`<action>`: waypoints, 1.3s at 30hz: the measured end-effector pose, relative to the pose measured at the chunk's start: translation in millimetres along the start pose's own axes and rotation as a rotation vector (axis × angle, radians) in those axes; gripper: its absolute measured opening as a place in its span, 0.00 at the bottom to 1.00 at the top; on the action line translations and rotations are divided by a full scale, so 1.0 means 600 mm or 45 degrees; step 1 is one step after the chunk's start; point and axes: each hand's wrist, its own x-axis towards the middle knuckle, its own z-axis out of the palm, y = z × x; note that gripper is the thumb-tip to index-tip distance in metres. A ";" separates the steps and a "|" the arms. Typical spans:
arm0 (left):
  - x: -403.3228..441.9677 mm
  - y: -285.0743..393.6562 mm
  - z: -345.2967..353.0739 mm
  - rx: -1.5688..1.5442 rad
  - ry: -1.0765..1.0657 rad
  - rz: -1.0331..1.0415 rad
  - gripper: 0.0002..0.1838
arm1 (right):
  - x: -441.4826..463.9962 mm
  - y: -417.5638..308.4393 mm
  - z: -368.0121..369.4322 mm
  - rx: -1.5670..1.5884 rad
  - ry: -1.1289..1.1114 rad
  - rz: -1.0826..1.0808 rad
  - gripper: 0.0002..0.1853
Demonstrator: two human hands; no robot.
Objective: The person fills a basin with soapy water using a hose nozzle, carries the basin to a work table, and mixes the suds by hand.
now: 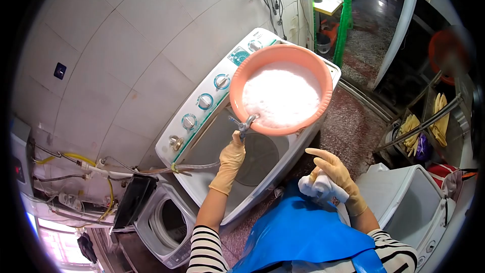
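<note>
In a cream rubber glove, my left hand (232,157) is closed around the metal tap (245,126) at the end of a braided hose (199,166). The spout reaches over the rim of an orange plastic basin (236,93), which is full of white foam (283,93). That basin stands on one end of a white twin-tub washing machine (169,146). My right hand (339,173), gloved too, has its index finger stretched out while the palm and other fingers hold a bunched white cloth (323,187) near my blue apron (303,235).
A smaller top-opening washing machine (160,217) stands lower left, among hoses along the tiled wall. To the right are a white open-topped bin-like appliance (386,192) and a metal rack (419,130) with yellow gloves (441,119). A doorway with a green-edged frame (345,20) lies beyond.
</note>
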 end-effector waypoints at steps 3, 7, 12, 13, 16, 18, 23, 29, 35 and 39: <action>-0.002 0.000 -0.004 0.006 0.039 0.052 0.18 | 0.006 -0.001 0.002 -0.056 -0.023 -0.003 0.26; 0.000 -0.002 -0.005 0.026 0.037 0.074 0.18 | 0.010 -0.002 0.003 -0.065 -0.053 0.004 0.25; 0.007 -0.007 -0.010 0.091 -0.008 0.065 0.22 | 0.009 0.002 -0.001 0.019 -0.062 0.044 0.25; 0.008 -0.011 -0.009 0.096 0.003 0.092 0.23 | 0.009 0.004 -0.002 0.035 -0.060 0.055 0.25; 0.012 -0.022 0.000 0.144 -0.011 0.117 0.26 | 0.009 0.010 -0.007 0.029 -0.075 0.045 0.25; 0.014 -0.027 0.005 0.165 -0.028 0.111 0.27 | 0.008 0.011 -0.008 0.033 -0.084 0.045 0.25; 0.018 -0.036 0.014 0.158 -0.050 0.097 0.30 | 0.007 0.012 -0.007 0.006 -0.084 0.037 0.25; 0.019 -0.021 -0.006 0.139 -0.088 0.056 0.33 | 0.007 0.007 -0.004 -0.003 -0.103 0.041 0.25; 0.018 -0.032 0.006 0.126 -0.057 0.102 0.36 | 0.010 0.010 -0.007 0.002 -0.118 0.043 0.25; 0.018 -0.037 0.013 0.134 -0.051 0.107 0.37 | 0.007 0.007 -0.006 0.002 -0.111 0.061 0.25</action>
